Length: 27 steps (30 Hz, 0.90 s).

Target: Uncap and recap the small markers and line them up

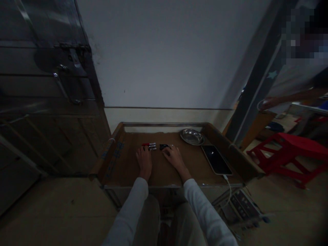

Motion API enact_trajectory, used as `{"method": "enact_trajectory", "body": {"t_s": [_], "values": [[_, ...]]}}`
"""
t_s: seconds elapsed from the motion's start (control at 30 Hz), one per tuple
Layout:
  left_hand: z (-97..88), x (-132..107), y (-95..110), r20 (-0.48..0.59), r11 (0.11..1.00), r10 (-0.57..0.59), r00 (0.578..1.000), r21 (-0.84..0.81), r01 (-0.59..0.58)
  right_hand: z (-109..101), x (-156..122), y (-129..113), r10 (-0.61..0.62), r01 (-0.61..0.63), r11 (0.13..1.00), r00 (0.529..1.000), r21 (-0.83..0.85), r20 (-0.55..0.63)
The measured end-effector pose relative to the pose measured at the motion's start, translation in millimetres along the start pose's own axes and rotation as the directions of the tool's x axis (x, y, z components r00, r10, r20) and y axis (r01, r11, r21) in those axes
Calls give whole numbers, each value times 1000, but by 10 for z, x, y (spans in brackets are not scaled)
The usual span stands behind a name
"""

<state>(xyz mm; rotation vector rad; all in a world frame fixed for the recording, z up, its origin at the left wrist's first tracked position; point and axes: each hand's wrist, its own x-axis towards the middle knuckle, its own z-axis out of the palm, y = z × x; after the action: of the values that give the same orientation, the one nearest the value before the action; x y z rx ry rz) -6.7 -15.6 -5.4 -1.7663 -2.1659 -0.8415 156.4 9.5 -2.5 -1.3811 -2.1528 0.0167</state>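
A small row of slim red and black sticks with silver ends (pixel 152 146) lies on the brown tabletop (pixel 159 174). My left hand (pixel 144 159) rests at the near side of this row, palm down, its fingers slightly bent and apart; the fingertips touch or nearly touch the sticks. To the right lie a few similar black sticks (pixel 162 146), partly covered by my right hand (pixel 174 158). That hand's fingers are loosely bent, thumb and forefinger apart, at the near edge of the black sticks. Dim light hides what exactly the sticks are.
A shiny round metal dish (pixel 192 137) stands at the back right of the table. In front of it lies a phone (pixel 216 160) with a white cable (pixel 230 191). Raised side boards edge the table. A red stool (pixel 294 150) and another person's arm (pixel 287 99) are to the right.
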Motion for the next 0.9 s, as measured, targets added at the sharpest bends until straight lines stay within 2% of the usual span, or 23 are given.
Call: {"method": "enact_trajectory", "body": {"t_s": [0.1,0.2,0.27,0.37,0.43,0.47,0.53,0.6,0.73,0.83,0.9], "values": [[15,26,8,16,997,2,1000,-78,-1,7,25,37,75,-65,992,993,104,-86],[3,42,34,43,950,81,996,-306,-64,5,24,54,209,-118,909,959,400,-192],[-14,37,62,51,868,188,981,-477,-141,7,16,45,320,-146,747,934,649,-158],[-38,17,122,46,743,330,943,-629,-229,13,-2,25,365,-227,353,927,908,90],[-49,12,178,33,688,369,929,-682,-249,13,-16,26,325,-282,121,917,952,230],[-54,14,211,22,668,365,931,-702,-246,11,-22,33,307,-297,39,912,954,272],[-63,29,282,-3,635,325,946,-740,-221,2,-29,56,269,-325,-65,905,944,330],[-81,50,353,-15,606,280,960,-773,-189,-12,-28,83,240,-344,-123,900,931,364],[-169,99,442,-10,554,254,967,-818,-154,-46,-15,123,234,-358,-184,889,915,395],[-252,151,420,-15,518,134,991,-851,-83,-62,-21,141,275,-311,-188,894,932,354],[-271,192,361,-5,487,28,1000,-873,-18,-59,-30,154,323,-263,-153,898,952,300]]}}
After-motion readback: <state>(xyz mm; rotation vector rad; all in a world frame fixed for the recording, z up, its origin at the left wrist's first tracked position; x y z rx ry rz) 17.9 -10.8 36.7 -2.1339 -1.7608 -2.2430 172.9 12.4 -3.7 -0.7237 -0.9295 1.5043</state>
